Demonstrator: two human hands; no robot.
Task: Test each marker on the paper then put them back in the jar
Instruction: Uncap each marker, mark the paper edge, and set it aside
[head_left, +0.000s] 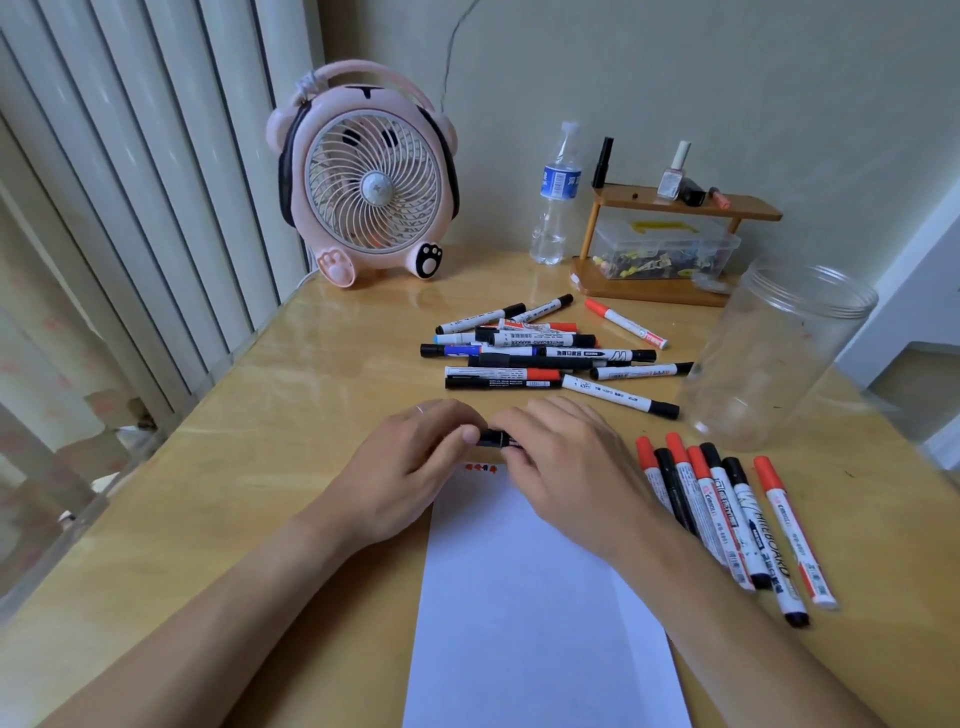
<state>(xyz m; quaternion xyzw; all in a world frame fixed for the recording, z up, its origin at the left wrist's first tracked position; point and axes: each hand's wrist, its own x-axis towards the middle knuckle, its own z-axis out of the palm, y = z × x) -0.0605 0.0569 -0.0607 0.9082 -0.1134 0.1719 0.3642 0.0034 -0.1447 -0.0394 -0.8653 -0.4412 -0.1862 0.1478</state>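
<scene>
Fingers (470, 434) of both hands clamp one black marker (493, 438) between them, above the paper (540, 597).

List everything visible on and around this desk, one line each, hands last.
wooden desk: one, tan, fills the view
white paper sheet: one, near centre, small red marks at its far edge
clear plastic jar: one, empty, upright, right
loose marker pile: over ten, black, red and blue caps, centre
row of markers: seven, red and black caps, right of paper
pink animal-shaped fan: one, far left
clear water bottle: one, blue label, by the wall
small wooden shelf: one, brown, holding small bottles, a clear box below
black marker: one, held between both hands
left hand
right hand
</scene>
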